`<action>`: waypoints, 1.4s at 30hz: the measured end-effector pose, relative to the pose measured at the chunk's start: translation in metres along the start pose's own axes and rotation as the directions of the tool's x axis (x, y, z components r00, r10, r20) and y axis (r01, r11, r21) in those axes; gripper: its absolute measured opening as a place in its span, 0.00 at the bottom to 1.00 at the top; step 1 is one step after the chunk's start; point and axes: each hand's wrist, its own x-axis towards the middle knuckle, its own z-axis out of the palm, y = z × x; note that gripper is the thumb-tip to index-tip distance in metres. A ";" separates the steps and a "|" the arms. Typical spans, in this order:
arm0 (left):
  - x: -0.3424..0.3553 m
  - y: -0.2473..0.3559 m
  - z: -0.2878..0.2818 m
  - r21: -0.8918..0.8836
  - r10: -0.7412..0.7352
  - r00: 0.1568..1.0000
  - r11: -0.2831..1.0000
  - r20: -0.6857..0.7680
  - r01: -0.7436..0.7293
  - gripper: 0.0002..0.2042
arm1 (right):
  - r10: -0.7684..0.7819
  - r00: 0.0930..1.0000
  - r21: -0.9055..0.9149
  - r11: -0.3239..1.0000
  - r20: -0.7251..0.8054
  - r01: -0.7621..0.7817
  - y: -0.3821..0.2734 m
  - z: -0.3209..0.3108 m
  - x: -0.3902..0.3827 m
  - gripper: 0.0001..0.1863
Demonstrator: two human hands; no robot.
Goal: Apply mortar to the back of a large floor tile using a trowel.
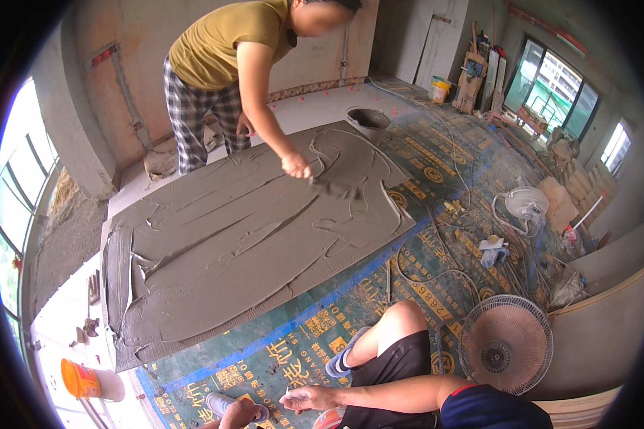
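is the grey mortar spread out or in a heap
Spread out: the grey mortar lies as one broad, flat layer, with long ridges and streaks running across its surface and no tall pile on it.

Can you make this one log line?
left hand: near blue-grey footwear; right hand: grip unclear; co-worker's hand: gripping grey-smeared trowel on wide grey mortar layer

Driving this from afar, my roomiest lane is over the green floor sheeting [261,339], lower centre, running up from my right hand [308,398] to the spread grey mortar [250,243]. Bent knee [404,322] and electric fan [504,343] crowd the lower right, with loose cables above the fan. Upper centre, a co-worker's arm [257,100] blocks overhead passes. Orange bucket [79,379] hogs the lower left.
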 end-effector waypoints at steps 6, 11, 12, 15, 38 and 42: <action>-0.004 0.000 0.015 -0.274 -0.379 0.919 0.877 0.112 0.395 0.17 | 0.001 1.000 0.027 1.000 0.024 -0.002 -0.007 0.004 0.000 0.33; 0.013 0.055 -0.044 -0.265 -0.445 0.895 0.859 0.035 0.437 0.12 | 0.017 1.000 0.014 1.000 -0.006 -0.017 -0.014 -0.001 -0.014 0.31; 0.009 0.046 -0.033 -0.153 -0.345 0.938 0.928 -0.005 0.341 0.10 | 0.027 1.000 0.012 1.000 0.008 -0.027 -0.015 0.001 -0.012 0.30; -0.007 -0.009 0.027 0.208 0.032 0.998 0.978 -0.060 -0.019 0.10 | 0.000 0.999 0.053 0.999 0.045 -0.002 -0.013 0.008 -0.001 0.29; 0.007 0.041 -0.029 -0.381 -0.375 0.927 0.854 0.020 0.354 0.17 | 0.028 1.000 0.128 0.991 0.001 -0.028 -0.018 0.004 -0.012 0.26; 0.013 0.042 -0.027 -0.425 -0.524 0.847 0.750 0.086 0.507 0.20 | 0.029 1.000 0.154 0.988 0.013 -0.030 -0.012 0.003 -0.010 0.25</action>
